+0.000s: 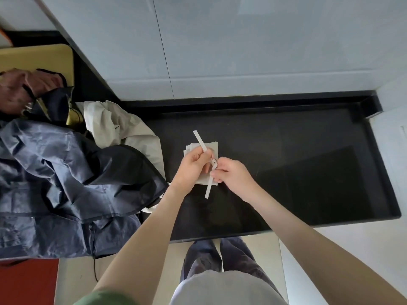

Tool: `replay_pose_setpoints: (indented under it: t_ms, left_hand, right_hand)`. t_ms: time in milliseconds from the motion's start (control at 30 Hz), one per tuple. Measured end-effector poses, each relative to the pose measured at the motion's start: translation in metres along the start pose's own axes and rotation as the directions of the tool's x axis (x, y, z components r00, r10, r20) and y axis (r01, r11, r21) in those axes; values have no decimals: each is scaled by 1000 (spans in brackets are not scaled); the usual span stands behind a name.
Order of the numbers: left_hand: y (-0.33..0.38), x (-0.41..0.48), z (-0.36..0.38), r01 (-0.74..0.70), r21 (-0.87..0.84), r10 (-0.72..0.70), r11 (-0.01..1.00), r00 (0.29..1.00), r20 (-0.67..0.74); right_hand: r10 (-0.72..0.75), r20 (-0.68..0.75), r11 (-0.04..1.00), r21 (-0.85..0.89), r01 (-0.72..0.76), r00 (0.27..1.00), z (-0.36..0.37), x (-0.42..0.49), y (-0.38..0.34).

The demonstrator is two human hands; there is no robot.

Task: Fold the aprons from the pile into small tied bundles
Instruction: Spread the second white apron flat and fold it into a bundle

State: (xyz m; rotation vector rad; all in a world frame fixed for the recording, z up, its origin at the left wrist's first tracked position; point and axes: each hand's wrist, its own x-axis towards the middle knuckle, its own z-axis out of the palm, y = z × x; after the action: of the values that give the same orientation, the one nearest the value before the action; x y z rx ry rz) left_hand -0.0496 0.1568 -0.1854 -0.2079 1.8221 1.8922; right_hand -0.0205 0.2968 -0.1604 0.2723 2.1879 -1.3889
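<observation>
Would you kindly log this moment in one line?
phase: tying knot; left hand: grips strap; right hand: pinches strap; folded white apron: on black counter; apron pile: left of it

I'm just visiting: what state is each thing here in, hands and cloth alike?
left hand: grips the upper strap end.
right hand: pinches the lower strap end.
straps: crossed in a knot, ends sticking out.
white apron: folded small, lying on the black counter.
navy apron: unfolded, crumpled in the pile.
beige apron: unfolded, crumpled beside it.
</observation>
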Motion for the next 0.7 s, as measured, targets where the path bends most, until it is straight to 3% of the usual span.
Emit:
replay_pose_setpoints:
  t_ms: [167, 300, 333, 400, 467, 600, 700]
  left_hand:
    - [-2, 3, -2, -9, -141, 21, 990, 996, 82]
    - [-6, 4, -3, -16, -94, 21, 995, 998, 52]
    - [-6, 5, -3, -23, -74, 27, 997, 998, 49]
    - [-6, 6, -2, -41, -26, 42, 999, 998, 47]
    - [-8, 6, 0, -61, -10, 61, 998, 997, 41]
    - [-9, 4, 2, -55, 22, 55, 998, 998, 24]
    - [-8, 2, 3, -32, 77, 29, 996, 999, 40]
  right_hand:
    - [-18, -119, 978, -206, -7, 993, 3, 8, -9]
    - [-7, -91, 947, -319, -23, 996, 1, 10, -11]
    - [29, -97, 961, -271, -55, 995, -1, 10, -11]
    - [194, -65, 979, 79, -189, 979, -4, 8, -13]
    - [312, 23, 887, 352, -300, 950, -6, 5, -15]
    - [347, 125, 740, 572, -354, 929, -6, 4, -14]
    - [405, 61, 663, 668, -339, 912, 0, 2, -12]
